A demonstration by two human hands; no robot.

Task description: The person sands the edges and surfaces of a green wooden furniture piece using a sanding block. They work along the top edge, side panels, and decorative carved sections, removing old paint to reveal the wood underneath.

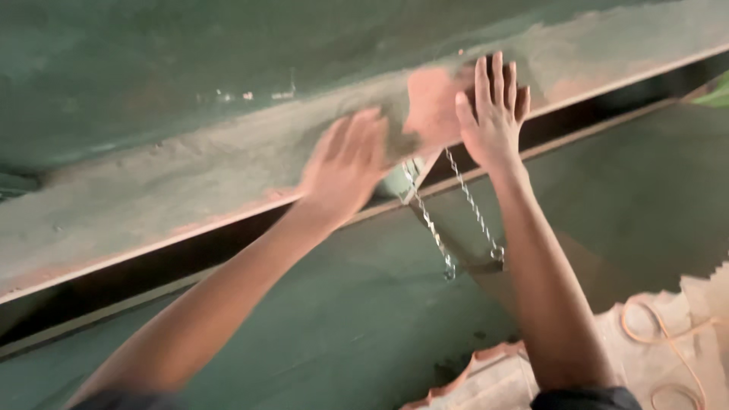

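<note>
Two open hands — left hand (345, 168), right hand (492, 114) — on beam (190, 175)

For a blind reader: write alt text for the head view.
Two bare hands press flat against a dusty green slanted panel, the left hand blurred, the right hand spread beside a reddish patch. Two thin metal chains hang below them; pale crumpled material lies bottom right.

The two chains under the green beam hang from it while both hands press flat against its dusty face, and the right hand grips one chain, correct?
Not quite: in the head view the right hand lies open on the beam, beside the chains, gripping neither. The left hand presses flat too.
</note>
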